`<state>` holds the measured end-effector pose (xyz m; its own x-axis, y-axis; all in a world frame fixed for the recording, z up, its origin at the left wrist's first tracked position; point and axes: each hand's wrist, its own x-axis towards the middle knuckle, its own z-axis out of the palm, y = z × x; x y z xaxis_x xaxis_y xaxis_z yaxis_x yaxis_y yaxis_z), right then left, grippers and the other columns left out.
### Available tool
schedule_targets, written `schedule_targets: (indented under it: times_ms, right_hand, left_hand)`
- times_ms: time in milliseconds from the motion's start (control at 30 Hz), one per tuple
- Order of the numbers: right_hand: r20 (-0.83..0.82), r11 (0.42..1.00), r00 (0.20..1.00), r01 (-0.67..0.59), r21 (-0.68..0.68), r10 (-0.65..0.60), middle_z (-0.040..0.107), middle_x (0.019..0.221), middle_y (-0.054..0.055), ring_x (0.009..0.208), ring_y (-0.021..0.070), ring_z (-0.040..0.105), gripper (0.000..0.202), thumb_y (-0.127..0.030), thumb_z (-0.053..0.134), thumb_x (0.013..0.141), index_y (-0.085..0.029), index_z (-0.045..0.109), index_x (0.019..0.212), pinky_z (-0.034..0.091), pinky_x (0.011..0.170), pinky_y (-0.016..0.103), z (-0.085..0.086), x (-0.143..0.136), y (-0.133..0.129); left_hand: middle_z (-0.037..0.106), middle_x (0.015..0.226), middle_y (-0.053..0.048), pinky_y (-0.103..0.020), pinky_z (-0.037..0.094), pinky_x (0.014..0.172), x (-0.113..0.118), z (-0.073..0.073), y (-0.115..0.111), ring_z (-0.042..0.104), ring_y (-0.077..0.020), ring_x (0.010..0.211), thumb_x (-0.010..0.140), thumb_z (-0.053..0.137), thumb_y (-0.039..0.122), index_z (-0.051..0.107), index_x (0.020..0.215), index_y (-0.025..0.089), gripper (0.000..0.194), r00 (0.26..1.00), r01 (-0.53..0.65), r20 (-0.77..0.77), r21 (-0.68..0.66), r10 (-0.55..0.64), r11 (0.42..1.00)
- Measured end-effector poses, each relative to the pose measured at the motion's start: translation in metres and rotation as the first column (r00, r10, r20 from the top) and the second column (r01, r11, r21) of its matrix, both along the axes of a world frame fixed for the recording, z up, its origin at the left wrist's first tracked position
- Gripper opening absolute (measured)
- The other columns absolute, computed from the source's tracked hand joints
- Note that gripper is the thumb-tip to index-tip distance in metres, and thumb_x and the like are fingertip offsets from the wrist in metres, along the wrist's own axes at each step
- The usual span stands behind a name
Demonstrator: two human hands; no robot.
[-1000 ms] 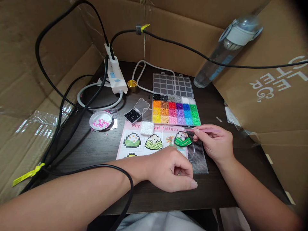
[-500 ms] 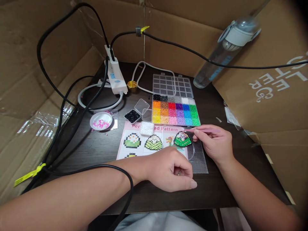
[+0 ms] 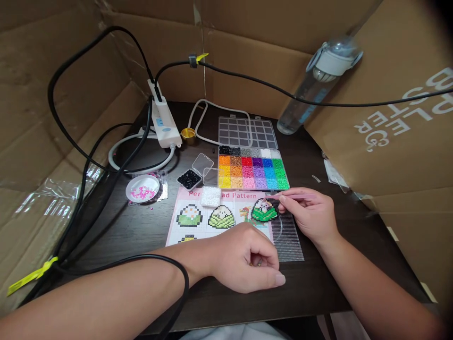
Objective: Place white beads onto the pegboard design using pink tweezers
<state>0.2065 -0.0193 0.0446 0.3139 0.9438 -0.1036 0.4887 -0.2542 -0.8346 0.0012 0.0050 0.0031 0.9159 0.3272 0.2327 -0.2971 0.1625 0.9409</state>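
Tabletop craft station, of the hobby-bench kind; whether the room is a home or workplace is not discernible. Landmark: the compartmented bead organizer [image 3: 253, 189] on a dark wood-grain table [image 3: 123, 236]. In front of the organizer lies a printed pattern sheet [image 3: 204, 234]; to its left, a white dish [image 3: 143, 182] of pink beads [image 3: 143, 192]; behind it on the left, a power strip [image 3: 165, 123]. Cardboard walls [image 3: 247, 52] rise behind and on either side of it.

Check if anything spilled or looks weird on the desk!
Yes, a little! A tiny pink speck, probably a bead, sits outside the white dish holding other pink ones. Also, a black cable droops across the left forearm, right amid the craft work.
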Motion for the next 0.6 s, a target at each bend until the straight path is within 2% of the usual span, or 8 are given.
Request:
schedule_targets:
  times_ms: [233,600]
  right_hand:
    - [-0.064,1.000,0.997,0.030,0.000,-0.029,0.076,0.073,0.005,0.057,0.0156,0.070,0.011,-0.026,0.077,0.077,-0.018,0.076,0.083,0.061,0.056,0.025,0.0000,0.0018,-0.0003]
    - [-0.056,0.999,0.998,-0.015,0.028,0.017,0.077,0.076,0.004,0.058,0.0154,0.071,0.007,-0.025,0.076,0.079,-0.020,0.076,0.083,0.062,0.058,0.025,0.0010,0.0022,-0.0004]
  left_hand:
    - [0.052,0.057,0.001,-0.020,0.036,0.051,0.0003,0.0016,0.0011,0.044,-0.0067,0.053,0.082,0.063,0.029,0.061,0.064,0.013,0.025,0.999,-0.015,0.035,0.013,0.015,1.000]
    - [0.051,0.056,0.001,-0.021,0.037,0.051,0.0000,0.0016,0.0018,0.044,-0.0071,0.053,0.082,0.063,0.028,0.061,0.064,0.014,0.024,0.999,-0.014,0.043,0.018,0.013,1.000]
